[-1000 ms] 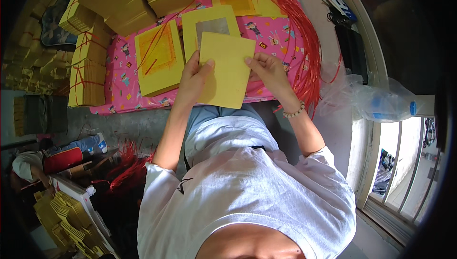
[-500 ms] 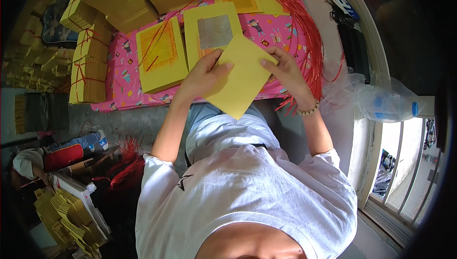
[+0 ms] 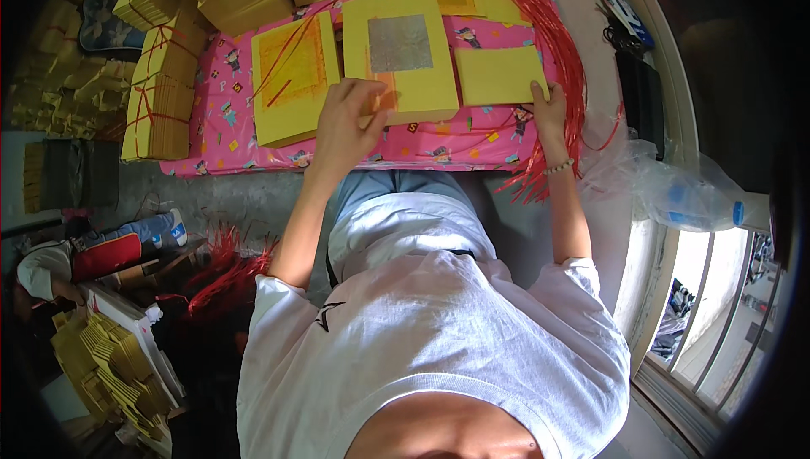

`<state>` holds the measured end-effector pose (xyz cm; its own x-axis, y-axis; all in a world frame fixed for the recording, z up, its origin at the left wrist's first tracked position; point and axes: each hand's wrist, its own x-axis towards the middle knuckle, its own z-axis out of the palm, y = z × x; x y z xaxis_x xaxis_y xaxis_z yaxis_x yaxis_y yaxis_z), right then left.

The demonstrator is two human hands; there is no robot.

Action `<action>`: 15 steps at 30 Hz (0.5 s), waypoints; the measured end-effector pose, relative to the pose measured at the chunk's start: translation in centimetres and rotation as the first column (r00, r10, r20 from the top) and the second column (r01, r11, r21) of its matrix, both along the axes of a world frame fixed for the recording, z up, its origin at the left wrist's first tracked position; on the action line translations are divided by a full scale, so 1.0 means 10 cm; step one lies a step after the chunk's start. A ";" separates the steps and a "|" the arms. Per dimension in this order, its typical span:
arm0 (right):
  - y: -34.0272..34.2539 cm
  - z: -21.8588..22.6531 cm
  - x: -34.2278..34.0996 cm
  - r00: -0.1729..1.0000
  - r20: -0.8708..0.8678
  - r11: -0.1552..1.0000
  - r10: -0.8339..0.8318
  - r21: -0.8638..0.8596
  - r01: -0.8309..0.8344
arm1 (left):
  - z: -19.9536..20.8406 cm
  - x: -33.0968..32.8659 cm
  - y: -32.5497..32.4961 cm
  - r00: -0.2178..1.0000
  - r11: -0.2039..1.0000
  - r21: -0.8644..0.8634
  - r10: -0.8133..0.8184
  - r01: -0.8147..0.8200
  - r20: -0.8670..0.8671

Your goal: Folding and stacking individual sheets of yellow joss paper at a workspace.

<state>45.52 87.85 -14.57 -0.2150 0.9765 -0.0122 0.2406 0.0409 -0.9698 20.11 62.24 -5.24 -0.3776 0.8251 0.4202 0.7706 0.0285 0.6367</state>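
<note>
My right hand (image 3: 550, 109) pinches the right end of a folded yellow paper packet (image 3: 499, 75), which lies low over the pink table cover. Just left of the packet is a thick stack of yellow paper (image 3: 434, 92), its top sheet bearing a silver square and an orange patch. At that stack's near left corner is my left hand (image 3: 348, 117), fingers bent and thumb apart, with nothing seen in it. Another yellow stack (image 3: 295, 117) with an orange-printed square sits farther left, red strands lying over it.
Red plastic strands (image 3: 561, 45) hang over the pink cover's (image 3: 224, 143) right side. Tied yellow bundles (image 3: 156, 117) line its left end. A clear plastic bottle (image 3: 696, 197) lies by the barred window. Lower left, another person's arm (image 3: 51, 269) shows beside folded yellow papers (image 3: 110, 366).
The yellow paper held between both hands has gone right and down to the table, now a packet in my right hand only. My left hand has let go and shifted left.
</note>
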 end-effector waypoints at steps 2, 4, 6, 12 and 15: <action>-0.03 0.05 0.00 0.960 0.280 0.980 -0.015 0.197 -0.042 | 0.01 0.02 -0.03 0.997 0.996 -0.082 -0.037 0.032 -0.063; -0.09 0.17 -0.01 0.847 0.526 0.919 -0.085 0.370 -0.138 | -0.03 0.01 -0.05 0.996 0.995 -0.092 -0.044 0.037 -0.075; -0.10 0.27 0.01 0.646 0.724 0.712 -0.242 0.585 -0.389 | -0.05 -0.01 -0.05 0.995 0.994 -0.099 -0.060 0.052 -0.085; -0.54 0.93 -0.47 0.899 0.304 0.798 0.316 0.427 -0.425 | -0.06 -0.06 -0.05 0.997 0.995 -0.093 -0.037 0.030 -0.074; -0.77 1.11 -0.69 0.736 0.440 0.545 0.515 0.494 -0.677 | -0.06 -0.07 -0.06 0.999 0.997 -0.069 -0.031 0.029 -0.031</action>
